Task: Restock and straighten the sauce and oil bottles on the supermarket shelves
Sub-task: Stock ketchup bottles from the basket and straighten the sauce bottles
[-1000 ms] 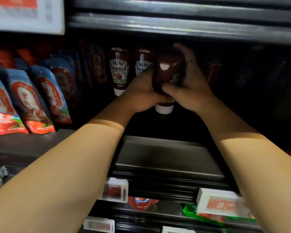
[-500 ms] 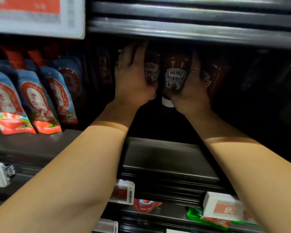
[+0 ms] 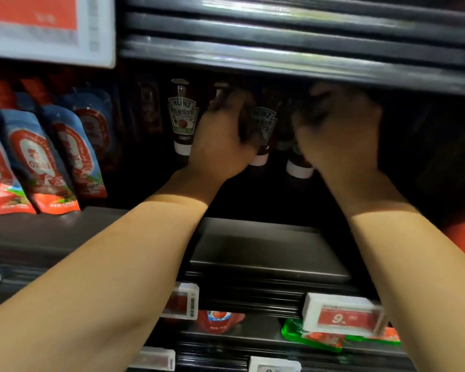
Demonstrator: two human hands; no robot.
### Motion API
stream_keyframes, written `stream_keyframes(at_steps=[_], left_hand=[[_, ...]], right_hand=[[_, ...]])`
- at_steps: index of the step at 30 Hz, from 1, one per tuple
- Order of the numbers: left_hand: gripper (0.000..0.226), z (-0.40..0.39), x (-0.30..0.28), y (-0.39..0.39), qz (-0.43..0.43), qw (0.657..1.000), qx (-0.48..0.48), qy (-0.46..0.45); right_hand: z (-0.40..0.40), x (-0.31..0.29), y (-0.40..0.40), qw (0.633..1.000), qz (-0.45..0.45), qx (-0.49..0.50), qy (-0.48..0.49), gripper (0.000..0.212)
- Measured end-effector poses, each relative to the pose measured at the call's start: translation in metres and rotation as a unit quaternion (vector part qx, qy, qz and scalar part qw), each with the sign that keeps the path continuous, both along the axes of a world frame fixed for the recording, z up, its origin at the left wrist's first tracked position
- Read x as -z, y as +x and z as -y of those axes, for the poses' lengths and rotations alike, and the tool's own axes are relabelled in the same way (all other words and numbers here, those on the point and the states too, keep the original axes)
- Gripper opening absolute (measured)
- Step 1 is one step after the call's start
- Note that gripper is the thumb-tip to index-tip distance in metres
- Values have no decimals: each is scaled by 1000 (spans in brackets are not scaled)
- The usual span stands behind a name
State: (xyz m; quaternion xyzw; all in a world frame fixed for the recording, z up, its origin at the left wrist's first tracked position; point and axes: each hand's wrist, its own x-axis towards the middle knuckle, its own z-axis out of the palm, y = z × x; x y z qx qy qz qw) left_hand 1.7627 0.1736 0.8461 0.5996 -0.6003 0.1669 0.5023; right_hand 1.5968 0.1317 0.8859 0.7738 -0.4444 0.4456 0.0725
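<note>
Red ketchup bottles [image 3: 263,130] (both hands gripping).

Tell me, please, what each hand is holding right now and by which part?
The left hand grips the body of an upside-down Heinz ketchup bottle. The right hand grips the body of another ketchup bottle, above its white cap.

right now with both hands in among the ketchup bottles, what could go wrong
The left hand is crowding a Heinz bottle that stands cap-down on a narrow white cap, so a nudge could topple it into the neighbouring bottle. The right hand works in deep shadow under the upper shelf edge, where knuckles might knock.
</note>
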Motion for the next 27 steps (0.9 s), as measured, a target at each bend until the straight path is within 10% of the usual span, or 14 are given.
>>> stream_keyframes(at_steps=[3,7,17,27], left_hand=[[24,6,11,-19,-22,990,105,92],[41,19,24,-34,-36,965,187,181],[82,21,30,-34,-172,874,315,326],[68,17,23,-34,-128,901,282,302]], right_hand=[[8,7,-30,991,129,29,8,28],[25,25,-38,919,293,-96,248,22],[40,38,-40,876,248,-161,382,50],[50,50,-37,883,262,-207,331,51]])
